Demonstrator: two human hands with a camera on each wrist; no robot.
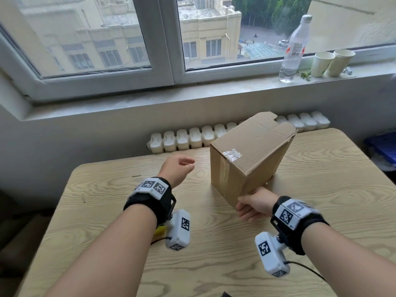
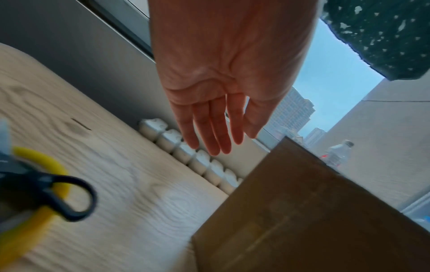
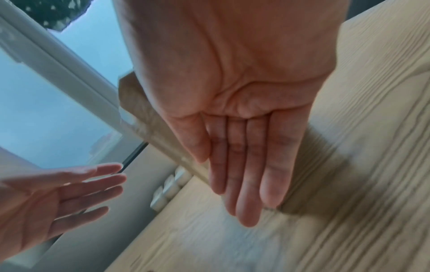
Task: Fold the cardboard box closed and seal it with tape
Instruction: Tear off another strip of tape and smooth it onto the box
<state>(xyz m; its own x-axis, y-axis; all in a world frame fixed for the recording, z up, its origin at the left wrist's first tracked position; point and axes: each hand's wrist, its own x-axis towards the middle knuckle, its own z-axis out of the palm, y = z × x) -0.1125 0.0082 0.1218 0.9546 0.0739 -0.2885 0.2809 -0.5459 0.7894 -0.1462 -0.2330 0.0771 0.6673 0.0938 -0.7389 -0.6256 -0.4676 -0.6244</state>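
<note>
A brown cardboard box [image 1: 246,155] stands tipped on the wooden table [image 1: 107,211], its open flaps [image 1: 276,125] pointing away toward the window. A patch of old clear tape [image 1: 232,155] crosses its near top edge. My right hand [image 1: 252,205] is at the box's near bottom corner; in the right wrist view its fingers [image 3: 244,165] lie straight against the box [image 3: 149,117]. My left hand [image 1: 177,168] hovers open to the left of the box, not touching it, fingers [image 2: 216,128] straight. A yellow tape roll [image 2: 35,211] lies on the table under my left wrist, partly hidden by a blurred black loop [image 2: 76,198].
A white radiator [image 1: 192,140] runs along the wall behind the table. On the windowsill stand a clear water bottle [image 1: 294,48] and two paper cups [image 1: 332,63]. A blue crate [image 1: 383,146] sits off the table's right side.
</note>
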